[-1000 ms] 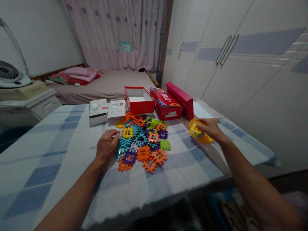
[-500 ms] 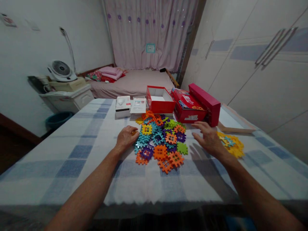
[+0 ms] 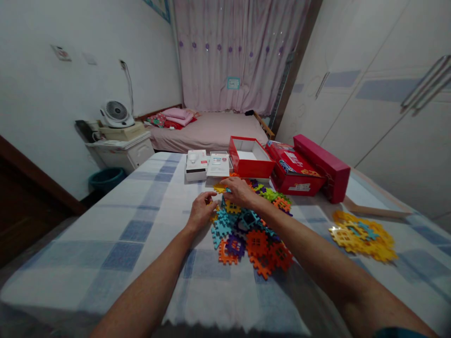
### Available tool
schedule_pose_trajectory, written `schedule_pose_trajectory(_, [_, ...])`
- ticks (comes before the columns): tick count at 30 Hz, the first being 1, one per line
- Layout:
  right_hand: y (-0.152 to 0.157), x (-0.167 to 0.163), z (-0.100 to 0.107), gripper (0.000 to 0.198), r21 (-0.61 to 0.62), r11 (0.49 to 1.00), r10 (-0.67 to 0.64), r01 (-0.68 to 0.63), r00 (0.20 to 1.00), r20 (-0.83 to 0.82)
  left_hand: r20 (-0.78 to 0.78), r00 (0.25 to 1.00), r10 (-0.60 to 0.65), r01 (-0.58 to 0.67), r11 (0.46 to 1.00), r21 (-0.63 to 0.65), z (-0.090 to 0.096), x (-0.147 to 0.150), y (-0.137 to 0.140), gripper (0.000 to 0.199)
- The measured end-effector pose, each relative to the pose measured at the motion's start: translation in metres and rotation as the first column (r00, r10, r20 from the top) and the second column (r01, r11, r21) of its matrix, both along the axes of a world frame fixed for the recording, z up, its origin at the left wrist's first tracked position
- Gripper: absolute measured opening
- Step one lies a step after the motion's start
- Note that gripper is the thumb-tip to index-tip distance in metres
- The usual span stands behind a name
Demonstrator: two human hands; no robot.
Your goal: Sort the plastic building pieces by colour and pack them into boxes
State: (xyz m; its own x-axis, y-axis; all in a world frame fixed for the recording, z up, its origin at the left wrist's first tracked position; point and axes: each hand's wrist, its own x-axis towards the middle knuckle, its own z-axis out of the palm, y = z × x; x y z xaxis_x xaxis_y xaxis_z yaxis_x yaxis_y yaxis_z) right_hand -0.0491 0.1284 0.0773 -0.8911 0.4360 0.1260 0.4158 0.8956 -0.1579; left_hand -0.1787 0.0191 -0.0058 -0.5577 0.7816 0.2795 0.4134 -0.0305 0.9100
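Note:
A heap of toothed plastic building pieces in orange, purple, teal, green and yellow lies on the tablecloth, with an orange window-like piece [image 3: 256,242] near its front. My left hand [image 3: 201,212] is at the heap's left edge, fingers curled around a yellow building piece [image 3: 213,217] that is mostly hidden. Across the far left of the heap reaches my right hand [image 3: 240,191], its fingers stretched and slightly apart, beside a yellow piece [image 3: 219,188]. What lies under its palm is hidden. Apart on the right sits a pile of yellow pieces [image 3: 382,241] with a light-blue one on top.
Behind the heap stand small white boxes [image 3: 196,176], an open red box [image 3: 252,167] and a closed red box [image 3: 296,184]. A long dark-pink box [image 3: 326,171] leans against the closed one. A shallow tray [image 3: 382,209] is at the right.
My right hand has swung left, from the right side of the heap to its far left part. My left hand stays by the left edge. The view has shifted left.

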Motion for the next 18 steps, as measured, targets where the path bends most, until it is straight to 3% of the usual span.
schedule_pose_trajectory(4, [0.006,-0.033,-0.007,0.035,0.073,0.997,-0.037,0.026,0.988,0.15,0.061,0.995,0.084,-0.085,0.996,0.024,-0.003,-0.003,0.003,0.026])
schedule_pose_trajectory(8, [0.008,-0.051,-0.02,0.032,0.113,0.992,-0.084,0.065,0.982,0.169,0.04,0.995,0.094,-0.095,0.995,0.026,-0.002,-0.004,0.003,0.022])
schedule_pose_trajectory(18, [0.005,-0.051,-0.026,0.029,0.123,0.992,-0.052,0.025,0.974,0.222,0.009,0.999,0.037,-0.037,0.999,-0.01,0.005,0.003,0.0,0.02])
